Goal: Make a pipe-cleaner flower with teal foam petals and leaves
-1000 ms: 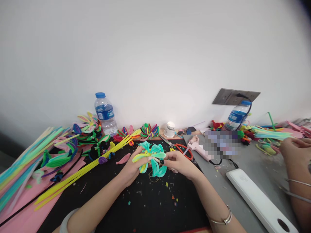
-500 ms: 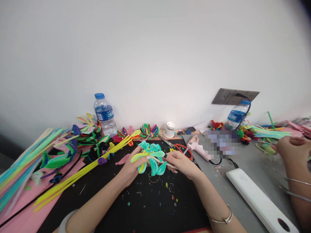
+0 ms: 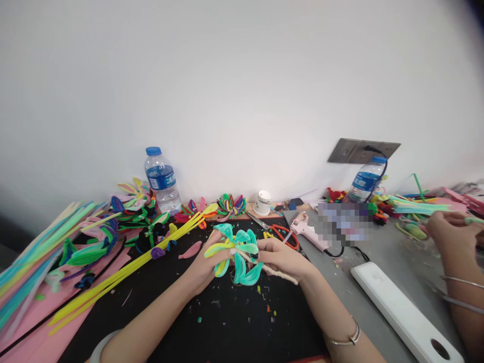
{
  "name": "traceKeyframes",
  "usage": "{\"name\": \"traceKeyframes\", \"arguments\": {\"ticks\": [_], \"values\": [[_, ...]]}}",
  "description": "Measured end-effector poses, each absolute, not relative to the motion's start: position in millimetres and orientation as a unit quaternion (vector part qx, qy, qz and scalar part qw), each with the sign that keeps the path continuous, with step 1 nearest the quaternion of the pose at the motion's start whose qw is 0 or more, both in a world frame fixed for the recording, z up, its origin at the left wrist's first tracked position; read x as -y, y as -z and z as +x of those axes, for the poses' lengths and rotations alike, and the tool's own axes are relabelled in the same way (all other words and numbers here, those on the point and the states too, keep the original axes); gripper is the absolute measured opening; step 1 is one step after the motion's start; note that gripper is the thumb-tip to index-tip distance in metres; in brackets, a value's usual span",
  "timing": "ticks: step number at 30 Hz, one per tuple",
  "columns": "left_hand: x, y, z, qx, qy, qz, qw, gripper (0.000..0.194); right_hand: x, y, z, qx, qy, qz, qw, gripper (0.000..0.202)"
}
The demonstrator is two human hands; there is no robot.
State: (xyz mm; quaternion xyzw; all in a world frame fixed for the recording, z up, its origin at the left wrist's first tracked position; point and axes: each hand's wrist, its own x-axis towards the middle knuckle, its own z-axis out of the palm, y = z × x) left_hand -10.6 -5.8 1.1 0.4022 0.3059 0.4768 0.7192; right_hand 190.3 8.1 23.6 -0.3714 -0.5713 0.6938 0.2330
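A turquoise and yellow pipe-cleaner flower (image 3: 242,269) is held over the black mat (image 3: 223,322). My left hand (image 3: 204,268) is closed on it from the left, thumb near the yellow centre. My right hand (image 3: 283,258) pinches a pale cream pipe cleaner (image 3: 283,275) at the flower's right side. One end of that strand reaches the flower's middle; the other sticks out below my right palm. Petals hide some of my fingertips. A loose pink petal (image 3: 190,250) lies left of my left hand.
Yellow pipe cleaners (image 3: 124,272) and finished flowers (image 3: 151,234) lie left, by a water bottle (image 3: 162,181). Scissors (image 3: 257,221), orange-handled pliers (image 3: 283,236), a paper cup (image 3: 262,202) and a pink glue gun (image 3: 308,232) sit beyond. Another person's hand (image 3: 451,234) works at right.
The cream pipe cleaner's free end now shows below my right palm. The flower has tilted slightly, with its lower turquoise petals shifted right. At right, the other person's hand now holds something pale green.
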Motion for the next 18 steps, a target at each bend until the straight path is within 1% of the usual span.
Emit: {"name": "traceKeyframes", "arguments": {"ticks": [4, 7, 13, 18], "values": [[6.6, -1.3, -10.0, -0.314, -0.469, 0.407, 0.718, 0.021, -5.4, -24.3, 183.6, 0.549, -0.713, -0.356, 0.250, 0.014], [7.2, -3.7, -9.2, -0.310, -0.467, 0.411, 0.719, 0.024, -4.1, -24.2, 180.1, 0.549, -0.711, -0.357, 0.255, 0.011], [8.2, -8.8, -9.0, -0.301, -0.452, 0.408, 0.734, 0.022, -3.2, -24.8, 178.7, 0.566, -0.680, -0.386, 0.260, 0.014], [7.7, -6.6, -9.0, -0.290, -0.443, 0.394, 0.752, 0.022, -3.6, -22.2, 180.5, 0.591, -0.658, -0.386, 0.261, 0.022]]}}
